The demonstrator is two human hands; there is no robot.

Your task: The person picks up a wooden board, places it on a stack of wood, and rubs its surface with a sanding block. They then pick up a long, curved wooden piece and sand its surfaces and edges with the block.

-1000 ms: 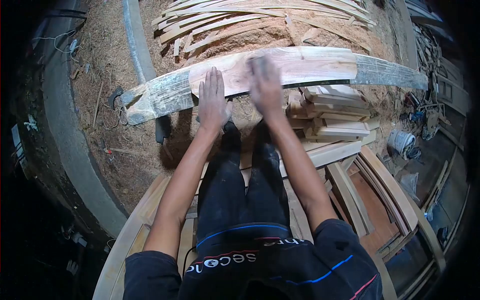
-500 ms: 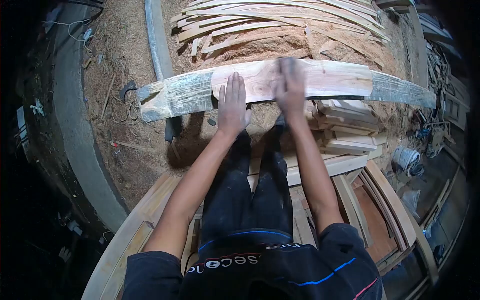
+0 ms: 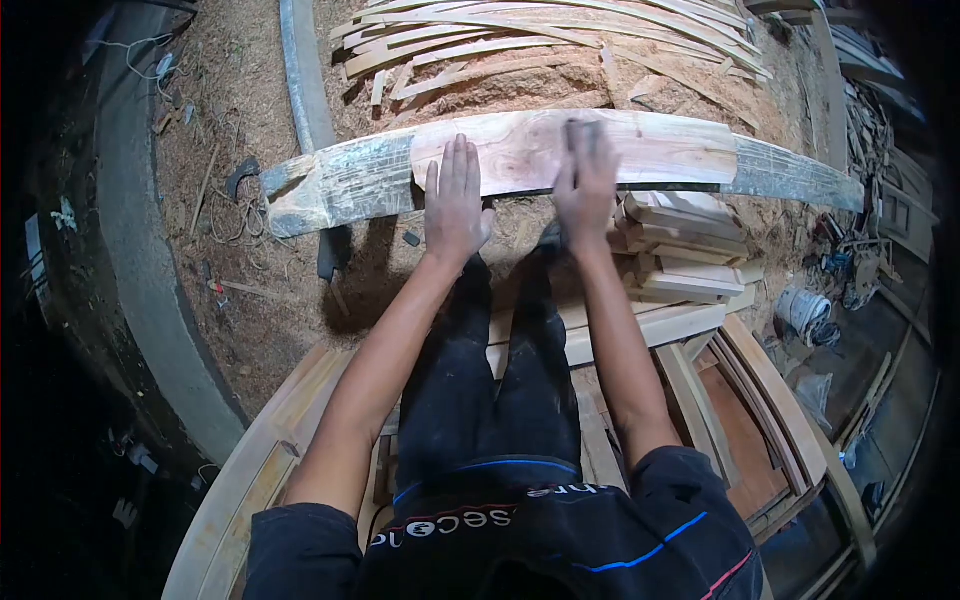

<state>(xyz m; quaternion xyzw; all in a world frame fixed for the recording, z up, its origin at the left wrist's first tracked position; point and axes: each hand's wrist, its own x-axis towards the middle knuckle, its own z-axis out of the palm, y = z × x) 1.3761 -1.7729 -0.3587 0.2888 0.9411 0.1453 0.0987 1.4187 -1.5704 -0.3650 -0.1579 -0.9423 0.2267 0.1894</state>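
A pale, smoothly faced wooden board [image 3: 660, 150] lies across a longer, scuffed grey beam [image 3: 370, 180] in front of me. My left hand [image 3: 456, 205] rests flat on the board's left part, fingers straight and thumb out to the side. Toward the middle of the board, my right hand [image 3: 588, 190] is blurred by motion. Under its fingers is a small dark block [image 3: 574, 134], pressed to the board's face; the hand covers most of it, and its exact kind does not show.
Long thin wood strips [image 3: 560, 40] lie over sawdust beyond the board. Stacked cut timber pieces [image 3: 690, 245] stand to the right of my legs. Curved wooden frames [image 3: 765, 400] surround me. A white bucket [image 3: 803, 312] stands far right, and a concrete kerb [image 3: 150, 250] runs along the left.
My right hand and the dark block have shifted slightly along the board, to the right relative to the wood. The whole view has moved a little; my left hand stays in place on the board.
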